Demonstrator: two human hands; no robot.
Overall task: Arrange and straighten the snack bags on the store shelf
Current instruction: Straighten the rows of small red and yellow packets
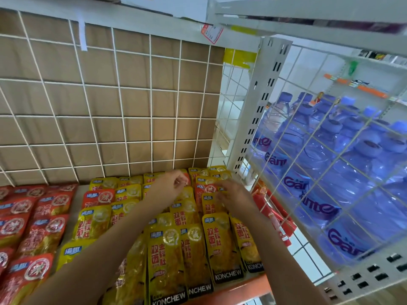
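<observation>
Two hands, left hand (170, 183) and right hand (233, 194), over yellow snack bags (167, 256); grip unclear.

Two hands: left hand (169, 183), right hand (233, 194). Yellow bags (222, 245): some twenty in overlapping rows, exact count uncertain. Red bags (41, 232): about a dozen. Water bottles (312, 150) behind mesh: over ten, partly hidden. One price tag (211, 33).

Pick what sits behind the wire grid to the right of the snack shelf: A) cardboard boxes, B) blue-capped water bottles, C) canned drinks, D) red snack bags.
B: blue-capped water bottles are packed in rows behind the white wire grid, right of the yellow snack bags.
</observation>
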